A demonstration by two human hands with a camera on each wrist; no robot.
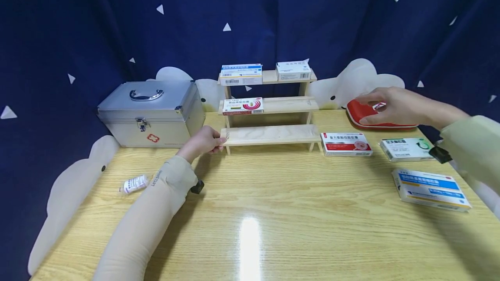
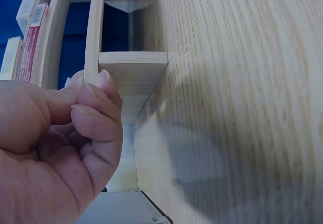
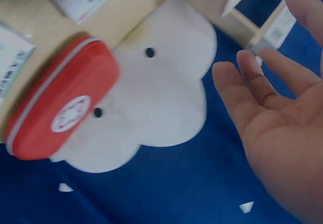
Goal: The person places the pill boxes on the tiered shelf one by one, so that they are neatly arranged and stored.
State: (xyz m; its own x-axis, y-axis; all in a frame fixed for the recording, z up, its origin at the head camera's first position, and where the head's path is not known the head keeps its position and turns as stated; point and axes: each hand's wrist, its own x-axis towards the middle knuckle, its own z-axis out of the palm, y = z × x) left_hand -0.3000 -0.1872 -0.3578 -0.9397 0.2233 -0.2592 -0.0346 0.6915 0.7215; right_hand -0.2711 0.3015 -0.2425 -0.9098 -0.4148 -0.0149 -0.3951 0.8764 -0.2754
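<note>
My left hand (image 1: 203,143) pinches the left end of the lowest tier of a three-tier wooden shelf (image 1: 269,133). In the left wrist view, thumb and curled fingers (image 2: 96,113) meet on that board's edge. My right hand (image 1: 404,105) is in the air by a red zip case (image 1: 357,112), overlapping it in the head view. The right wrist view shows its fingers loosely spread with nothing between them, apart from the case. Two medicine boxes, a blue-white one (image 1: 241,75) and a white one (image 1: 294,70), stand on the top tier; a red-white box (image 1: 243,106) sits on the middle tier.
A silver first-aid case (image 1: 150,107) stands left of the shelf, with a small wrapped roll (image 1: 135,184) in front. At right lie a red-white box (image 1: 346,144), a green-white box (image 1: 406,149) and a blue-white box (image 1: 431,190). A dark blue curtain (image 1: 250,12) hangs behind.
</note>
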